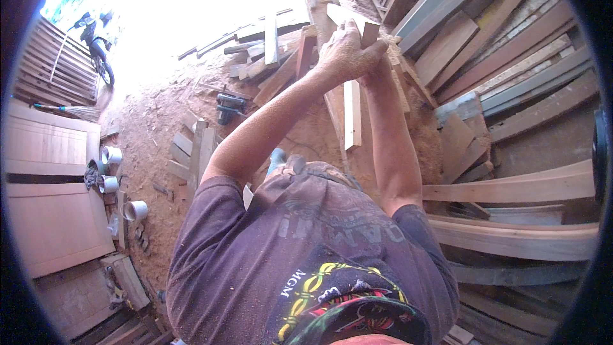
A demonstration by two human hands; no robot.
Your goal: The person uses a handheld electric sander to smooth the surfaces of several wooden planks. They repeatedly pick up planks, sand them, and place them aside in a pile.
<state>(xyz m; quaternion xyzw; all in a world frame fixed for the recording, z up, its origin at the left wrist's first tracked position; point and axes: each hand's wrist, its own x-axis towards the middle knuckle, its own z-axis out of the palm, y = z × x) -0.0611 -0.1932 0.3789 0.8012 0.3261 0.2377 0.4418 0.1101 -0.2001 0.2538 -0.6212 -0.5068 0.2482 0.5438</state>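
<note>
Both arms reach forward, and my hands meet at the upper middle over a narrow wooden bench plank (334,103). My left hand (348,48) is closed on a pale piece of wood (345,15), its fingers bent over the near side. Close against it, my right hand (375,59) is closed at the same spot, beside the brownish end (370,34) of the wood; most of its fingers are hidden. A pale wooden strip (352,118) lies lengthwise below the hands, its upper part covered by them.
A dark power tool (230,107) rests on the dusty ground at left, near scattered offcuts (271,57). Stacked boards (511,188) crowd the right. Wooden door panels (54,217), white buckets (135,210) and a broom (80,112) line the left; a motorcycle (97,48) stands farther back.
</note>
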